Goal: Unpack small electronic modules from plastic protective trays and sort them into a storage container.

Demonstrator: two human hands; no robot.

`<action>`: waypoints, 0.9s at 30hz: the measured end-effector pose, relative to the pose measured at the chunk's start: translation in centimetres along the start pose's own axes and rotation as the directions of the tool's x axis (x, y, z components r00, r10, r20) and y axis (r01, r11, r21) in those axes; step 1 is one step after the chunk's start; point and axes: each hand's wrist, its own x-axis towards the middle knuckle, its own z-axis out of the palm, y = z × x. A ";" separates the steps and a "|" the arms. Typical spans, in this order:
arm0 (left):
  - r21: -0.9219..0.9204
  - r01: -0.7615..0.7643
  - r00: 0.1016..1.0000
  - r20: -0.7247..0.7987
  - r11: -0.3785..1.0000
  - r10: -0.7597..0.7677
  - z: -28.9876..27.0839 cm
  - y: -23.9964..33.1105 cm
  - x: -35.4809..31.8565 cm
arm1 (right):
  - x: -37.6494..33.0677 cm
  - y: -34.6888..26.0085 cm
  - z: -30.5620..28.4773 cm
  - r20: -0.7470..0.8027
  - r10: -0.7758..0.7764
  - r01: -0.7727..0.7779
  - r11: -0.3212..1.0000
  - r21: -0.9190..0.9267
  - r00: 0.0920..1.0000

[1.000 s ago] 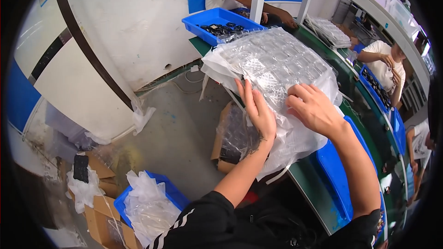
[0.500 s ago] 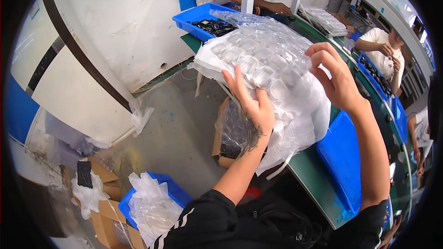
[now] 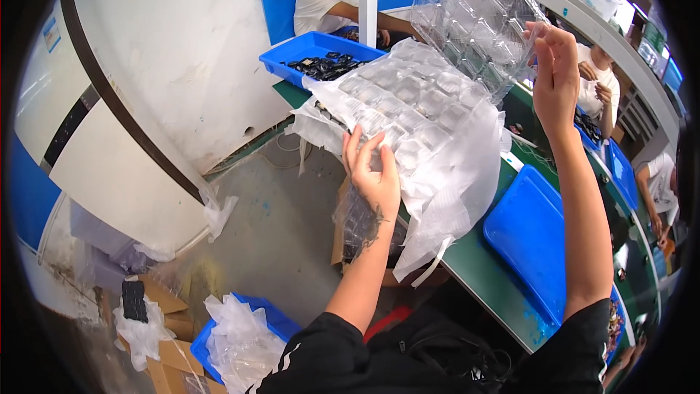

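Note:
My right hand point(image 3: 558, 76) is raised and pinches the right edge of a clear plastic blister tray point(image 3: 467, 18), which hangs tilted over the far part of a stack. In that stack, more clear molded trays point(image 3: 408, 102) lie with thin white sheets point(image 3: 456, 197) whose loose edges drape over the bench's near side. My left hand point(image 3: 373, 175) rests at the near left edge of the stack, fingers spread and touching the trays. The thumb stands apart from the fingers.
A blue bin of black parts point(image 3: 324, 66) stands beyond the stack. An empty-looking blue tray point(image 3: 529, 226) lies on the green bench point(image 3: 467, 263). Below left are a blue bin of white sheets point(image 3: 244, 343) and open cardboard boxes point(image 3: 171, 365). Several people sit along the bench.
My right hand has risen, lifting a clear tray up and away from the stack. My left hand has shifted slightly left along the stack's near edge. The whole view has moved a little.

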 end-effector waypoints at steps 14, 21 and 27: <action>0.150 0.022 0.999 0.028 0.988 -0.026 -0.2 0.2 0.2 | 2.1 -2.9 -10.0 -0.307 -0.266 0.245 0.964 -0.107 0.914; 0.096 -0.005 0.998 0.056 0.995 -0.001 0.2 -0.6 0.2 | -1.9 -8.4 -9.8 -0.099 -0.451 0.442 0.891 -0.101 0.887; -0.335 0.029 0.988 -0.132 0.942 -0.077 -5.7 1.6 0.0 | -6.4 -15.4 -5.9 0.414 -0.309 0.198 0.936 0.289 0.856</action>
